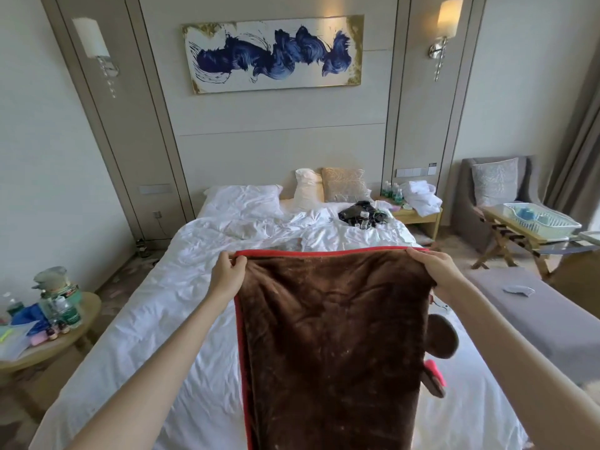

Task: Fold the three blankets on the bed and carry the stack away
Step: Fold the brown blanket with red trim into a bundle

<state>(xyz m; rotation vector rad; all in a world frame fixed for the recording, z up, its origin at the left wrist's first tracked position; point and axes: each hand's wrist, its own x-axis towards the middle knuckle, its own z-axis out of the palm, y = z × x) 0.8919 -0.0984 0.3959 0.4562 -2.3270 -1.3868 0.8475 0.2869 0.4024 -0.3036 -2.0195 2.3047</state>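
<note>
both hands (227, 271) hold the unlabelled brown blanket (334, 336) up over the bed (156, 306).

Brown blanket (334, 336) hides bed (146, 319), bottom edge cropped.

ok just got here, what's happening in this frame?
A person stands at the foot of the bed holding up a brown blanket with red trim. The left hand pinches one top corner, the right hand the other, and the blanket hangs stretched between them, mid-fold. Something brown and pink pokes out behind its right edge; other blankets aren't clearly visible.
</note>
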